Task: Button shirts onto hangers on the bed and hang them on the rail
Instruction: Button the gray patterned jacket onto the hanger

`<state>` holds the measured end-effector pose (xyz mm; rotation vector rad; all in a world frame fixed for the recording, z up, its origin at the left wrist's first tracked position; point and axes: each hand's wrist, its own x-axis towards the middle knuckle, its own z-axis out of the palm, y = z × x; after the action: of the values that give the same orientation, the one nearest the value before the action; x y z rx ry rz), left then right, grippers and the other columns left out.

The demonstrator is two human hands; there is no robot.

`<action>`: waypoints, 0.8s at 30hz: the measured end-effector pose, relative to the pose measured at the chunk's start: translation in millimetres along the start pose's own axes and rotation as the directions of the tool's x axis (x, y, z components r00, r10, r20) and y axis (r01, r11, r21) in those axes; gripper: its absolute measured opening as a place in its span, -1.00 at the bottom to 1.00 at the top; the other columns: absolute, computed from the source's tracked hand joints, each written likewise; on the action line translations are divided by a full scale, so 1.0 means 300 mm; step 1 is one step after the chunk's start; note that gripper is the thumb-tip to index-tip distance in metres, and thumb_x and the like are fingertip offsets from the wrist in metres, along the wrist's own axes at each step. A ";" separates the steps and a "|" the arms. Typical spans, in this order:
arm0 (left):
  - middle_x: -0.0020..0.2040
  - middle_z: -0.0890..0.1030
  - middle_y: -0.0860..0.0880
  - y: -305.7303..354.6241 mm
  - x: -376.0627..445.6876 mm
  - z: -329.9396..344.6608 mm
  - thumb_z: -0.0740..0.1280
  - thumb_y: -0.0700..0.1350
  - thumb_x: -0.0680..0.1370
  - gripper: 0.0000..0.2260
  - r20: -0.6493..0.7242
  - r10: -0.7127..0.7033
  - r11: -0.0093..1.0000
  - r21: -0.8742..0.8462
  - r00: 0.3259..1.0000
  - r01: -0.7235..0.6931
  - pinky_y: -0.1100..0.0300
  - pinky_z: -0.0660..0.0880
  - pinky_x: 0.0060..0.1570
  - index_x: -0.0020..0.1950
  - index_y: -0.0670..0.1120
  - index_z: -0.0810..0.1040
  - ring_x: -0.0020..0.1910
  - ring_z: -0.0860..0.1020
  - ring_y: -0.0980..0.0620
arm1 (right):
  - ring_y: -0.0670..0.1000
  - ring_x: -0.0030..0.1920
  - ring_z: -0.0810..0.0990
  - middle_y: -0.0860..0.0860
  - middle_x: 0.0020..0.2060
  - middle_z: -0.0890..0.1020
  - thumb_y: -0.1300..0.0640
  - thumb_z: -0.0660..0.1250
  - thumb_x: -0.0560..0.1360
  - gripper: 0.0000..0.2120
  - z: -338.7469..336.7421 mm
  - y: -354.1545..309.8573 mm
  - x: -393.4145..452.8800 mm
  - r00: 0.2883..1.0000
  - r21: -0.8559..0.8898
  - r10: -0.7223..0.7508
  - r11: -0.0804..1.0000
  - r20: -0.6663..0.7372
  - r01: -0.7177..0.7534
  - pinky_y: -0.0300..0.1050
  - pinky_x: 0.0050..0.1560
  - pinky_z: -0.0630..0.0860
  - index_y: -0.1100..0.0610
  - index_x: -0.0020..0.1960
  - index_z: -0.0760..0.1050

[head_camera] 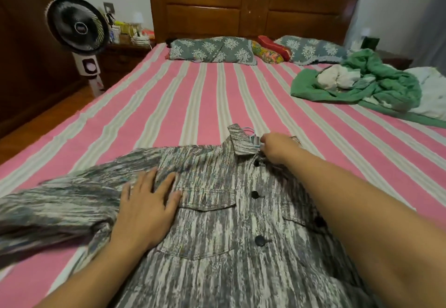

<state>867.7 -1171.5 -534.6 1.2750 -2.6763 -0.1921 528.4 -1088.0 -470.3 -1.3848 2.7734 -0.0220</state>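
The right hand's fingers (265, 147) are curled in at the collar (242, 142) of the grey streaked shirt (217, 223); they seem to pinch the cloth or the top button there, though the grip itself is hidden behind the knuckles. Just beyond those fingertips a light blue hanger hook (249, 131) pokes out of the neck opening, so a hanger appears to sit inside the shirt already. The left hand (147, 208) lies flat and spread, fingers straight, pressing the shirt's chest beside the flapped pocket (205, 201) and holding nothing.

Between the two hands runs the placket with its dark buttons (255, 194), which look fastened from the chest down. The shirt lies front up on the pink striped bed (193, 95), one sleeve (48, 208) trailing away beyond the left hand.

The cloth looks like a soft but fairly thick woven cotton: limp, light, not slippery, and prone to slide off a hanger if lifted by the fabric. My judgement is that the hook is the place to grip for carrying it to the rail, with the collar closed first.

Well beyond the right hand lies a crumpled green heap of clothes (376, 85).
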 end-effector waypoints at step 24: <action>0.39 0.53 -0.07 0.155 0.430 -0.155 0.27 -0.08 0.68 -0.69 -0.013 0.086 0.897 -0.435 0.996 -0.083 -0.02 0.37 0.40 0.43 -0.03 0.49 0.35 0.48 -0.05 | 0.06 -0.09 0.63 0.08 -0.02 0.55 0.04 0.40 0.53 -0.28 0.004 -0.252 0.027 0.994 0.505 0.066 0.857 0.086 -0.101 -0.03 -0.13 0.65 0.17 0.55 0.12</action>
<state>762.1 -1244.8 -467.6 1.0130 -2.4847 -0.7375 584.0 -1140.0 -469.2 -1.0987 2.4994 -0.6459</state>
